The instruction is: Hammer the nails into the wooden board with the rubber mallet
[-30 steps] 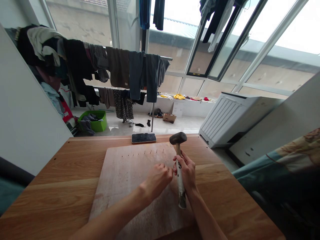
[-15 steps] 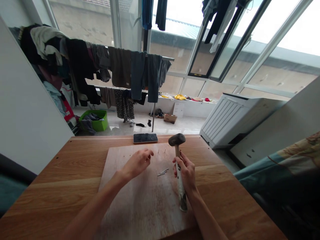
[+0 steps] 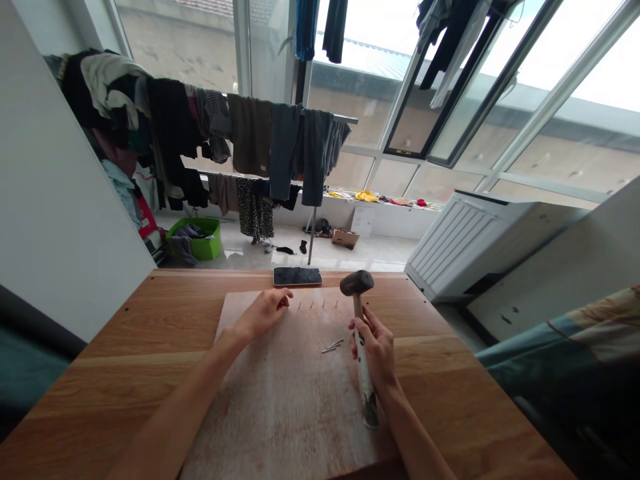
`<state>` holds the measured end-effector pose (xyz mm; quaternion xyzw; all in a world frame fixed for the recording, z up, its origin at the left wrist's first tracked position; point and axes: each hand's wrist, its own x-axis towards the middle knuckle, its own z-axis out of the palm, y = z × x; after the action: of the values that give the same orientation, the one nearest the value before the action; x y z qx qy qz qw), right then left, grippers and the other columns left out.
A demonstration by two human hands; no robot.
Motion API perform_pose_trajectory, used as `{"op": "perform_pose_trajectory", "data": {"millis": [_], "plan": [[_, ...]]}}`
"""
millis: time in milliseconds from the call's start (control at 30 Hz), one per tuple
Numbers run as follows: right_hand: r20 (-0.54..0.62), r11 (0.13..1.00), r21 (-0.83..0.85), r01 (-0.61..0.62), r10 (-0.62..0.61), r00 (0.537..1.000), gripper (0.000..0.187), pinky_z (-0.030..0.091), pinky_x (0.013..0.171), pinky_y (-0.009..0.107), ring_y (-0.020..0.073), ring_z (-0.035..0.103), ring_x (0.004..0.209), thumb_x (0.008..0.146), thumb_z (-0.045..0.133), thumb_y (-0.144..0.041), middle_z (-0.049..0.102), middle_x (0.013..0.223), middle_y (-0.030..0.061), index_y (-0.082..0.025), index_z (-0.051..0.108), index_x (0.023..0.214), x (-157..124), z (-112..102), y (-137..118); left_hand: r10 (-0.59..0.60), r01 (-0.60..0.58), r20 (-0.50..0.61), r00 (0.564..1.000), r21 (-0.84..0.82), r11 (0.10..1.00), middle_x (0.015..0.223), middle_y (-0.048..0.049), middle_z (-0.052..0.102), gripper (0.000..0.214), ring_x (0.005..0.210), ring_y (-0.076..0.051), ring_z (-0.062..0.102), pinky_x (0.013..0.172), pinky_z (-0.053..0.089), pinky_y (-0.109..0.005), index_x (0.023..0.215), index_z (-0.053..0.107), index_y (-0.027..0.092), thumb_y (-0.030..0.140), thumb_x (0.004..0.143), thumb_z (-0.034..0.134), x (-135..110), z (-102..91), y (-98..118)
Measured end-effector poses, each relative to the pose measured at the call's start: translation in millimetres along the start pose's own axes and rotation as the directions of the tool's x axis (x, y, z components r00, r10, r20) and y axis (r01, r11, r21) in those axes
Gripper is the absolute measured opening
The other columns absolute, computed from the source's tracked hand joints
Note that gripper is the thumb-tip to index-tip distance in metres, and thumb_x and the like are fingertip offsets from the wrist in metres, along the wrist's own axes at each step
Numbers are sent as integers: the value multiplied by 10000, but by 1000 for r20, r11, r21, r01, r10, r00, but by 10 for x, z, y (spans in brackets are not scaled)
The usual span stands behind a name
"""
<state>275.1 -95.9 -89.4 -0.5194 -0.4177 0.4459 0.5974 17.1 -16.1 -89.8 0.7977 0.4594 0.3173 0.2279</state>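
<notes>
In my right hand (image 3: 376,343) is a mallet (image 3: 357,283) with a dark head and a pale, worn handle. Its head points up and away from me, above the right side of a thin wooden board (image 3: 280,400). Several nails (image 3: 312,305) stand upright in a row near the board's far edge. My left hand (image 3: 265,313) is at the left end of that row, with its fingers curled together; whatever they may pinch is hidden. A few loose nails (image 3: 332,346) lie on the board between my hands.
The board lies on a wooden table (image 3: 115,373). A phone (image 3: 297,277) rests at the table's far edge. Beyond are a laundry rack with clothes (image 3: 253,137), a green basket (image 3: 207,247) and a white ribbed appliance (image 3: 460,233). A curtain (image 3: 580,327) hangs on the right.
My left hand has moved left and slightly away from me, uncovering more of the upright nails. My right hand keeps hold of the mallet. The view has shifted slightly.
</notes>
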Motion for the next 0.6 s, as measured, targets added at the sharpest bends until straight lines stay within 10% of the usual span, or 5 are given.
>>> {"op": "perform_pose_trajectory", "data": {"millis": [600], "plan": [[190, 999, -52, -7, 17, 982, 462, 379, 282, 193, 66, 469, 360, 813, 673, -441, 584, 728, -32, -158, 660, 1177, -147, 278, -190, -124, 100, -77, 989, -261, 960, 789, -11, 741, 245, 728, -164, 694, 728, 547, -275, 1005, 692, 173, 217, 767, 656, -32, 81, -101]]}}
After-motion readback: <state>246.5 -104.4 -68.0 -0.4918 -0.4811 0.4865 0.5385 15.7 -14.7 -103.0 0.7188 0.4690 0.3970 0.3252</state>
